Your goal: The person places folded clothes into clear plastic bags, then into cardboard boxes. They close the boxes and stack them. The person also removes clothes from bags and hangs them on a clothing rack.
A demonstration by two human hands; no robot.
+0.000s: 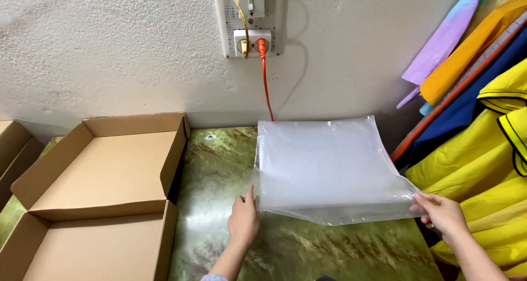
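A clear plastic bag (pixel 326 166) is held flat above a green marbled table top (pixel 219 166). My left hand (pixel 243 218) pinches the bag's near left corner. My right hand (pixel 442 215) grips its near right corner. The bag's far edge curls up toward the wall. An open cardboard box (pixel 104 176) lies flat to the left of my left hand, with nothing inside it.
Yellow garments with dark trim (pixel 488 166) hang or pile at the right, with purple, orange and blue cloth above them. A wall socket plate (pixel 250 20) holds an orange cord (pixel 267 89) that drops behind the bag. Another cardboard piece (pixel 13 149) sits at far left.
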